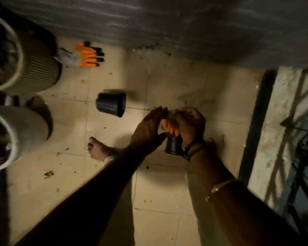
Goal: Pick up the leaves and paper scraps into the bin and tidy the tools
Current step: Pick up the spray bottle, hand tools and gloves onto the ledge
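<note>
Orange glove (169,127) inside curled fingers (191,111) of right hand (190,126); straight-fingered left hand (148,129) alongside.

Floor (158,183): pale beige tiles, dark grout lines, dirt specks scattered throughout.

Small black pot (111,104) lies on its side, just beyond and left of the left hand (149,128).

Orange-and-grey glove (82,55) lies flat, well beyond and left of both hands, near the wall base.

Ribbed planter (39,68) and plain grey planter (25,128) stand far left.

Bare foot (96,150) is planted left of the left hand, nearer the person.

Leaf scrap (48,174) lies further left of the foot.

Nothing legible on the tiles right of the right hand (188,125).
</note>
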